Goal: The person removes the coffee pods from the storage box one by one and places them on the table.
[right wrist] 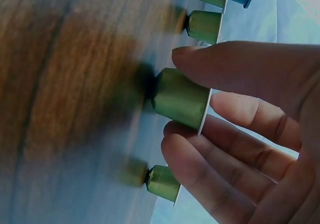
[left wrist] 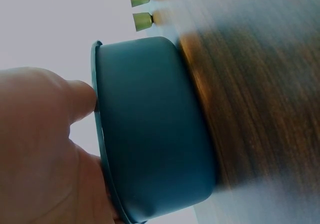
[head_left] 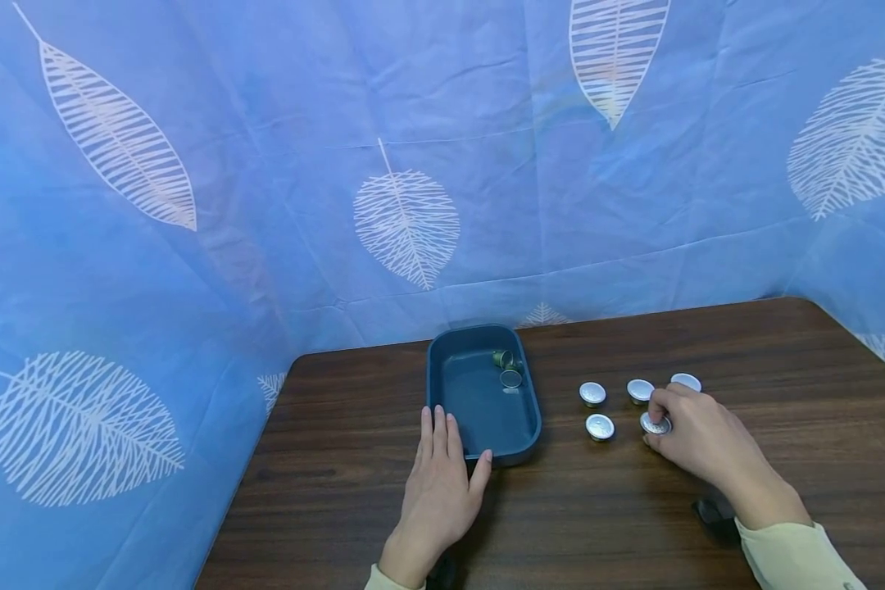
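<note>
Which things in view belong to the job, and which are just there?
Looks part of the job:
- capsule held by right hand
- four other capsules on the table
- capsules in tray
- blue tray, left hand on its rim

Just there:
- wooden table
- leaf-print cloth

Pinched capsule (right wrist: 181, 97): green body, upright, silvery lid up, 3 o'clock from blue tray (head_left: 490, 418). Four standing capsules (head_left: 640, 389) match, 9 through 1 o'clock around it. Tray sits flat; tipped capsules (head_left: 510, 378) lie inside, 1 to 2 o'clock.

Left hand (head_left: 444, 496) outstretched, right hand (head_left: 699, 430) curled
</note>
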`<state>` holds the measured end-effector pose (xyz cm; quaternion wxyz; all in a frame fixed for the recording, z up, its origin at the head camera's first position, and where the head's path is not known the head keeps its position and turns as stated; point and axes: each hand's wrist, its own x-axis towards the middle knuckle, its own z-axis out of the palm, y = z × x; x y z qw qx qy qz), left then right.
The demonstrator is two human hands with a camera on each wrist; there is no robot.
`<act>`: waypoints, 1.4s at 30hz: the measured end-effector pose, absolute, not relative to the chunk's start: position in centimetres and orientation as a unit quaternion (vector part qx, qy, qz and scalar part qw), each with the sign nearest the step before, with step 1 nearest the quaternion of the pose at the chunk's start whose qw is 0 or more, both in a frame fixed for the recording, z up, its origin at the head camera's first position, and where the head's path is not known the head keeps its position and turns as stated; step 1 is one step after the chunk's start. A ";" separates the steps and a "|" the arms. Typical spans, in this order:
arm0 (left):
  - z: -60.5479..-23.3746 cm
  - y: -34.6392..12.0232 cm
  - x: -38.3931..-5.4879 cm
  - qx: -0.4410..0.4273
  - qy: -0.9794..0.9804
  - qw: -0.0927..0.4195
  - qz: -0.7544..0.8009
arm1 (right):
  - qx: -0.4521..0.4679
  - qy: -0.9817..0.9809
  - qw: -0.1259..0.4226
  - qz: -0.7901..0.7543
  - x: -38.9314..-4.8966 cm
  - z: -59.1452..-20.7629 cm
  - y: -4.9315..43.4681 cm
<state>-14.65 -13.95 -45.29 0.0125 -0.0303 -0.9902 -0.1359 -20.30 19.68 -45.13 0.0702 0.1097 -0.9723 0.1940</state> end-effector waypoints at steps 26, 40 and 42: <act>-45.3 -13.9 -14.6 -0.027 -0.990 0.011 -0.137 | 0.101 -0.976 0.089 0.173 -20.0 -44.7 19.5; -45.6 -14.2 -14.5 -0.025 -0.990 0.011 -0.140 | 0.197 -0.917 0.301 0.169 -19.4 -42.2 14.5; -45.6 -14.2 -14.6 -0.025 -0.989 0.012 -0.143 | 0.225 -0.909 0.308 0.167 -19.6 -41.4 13.4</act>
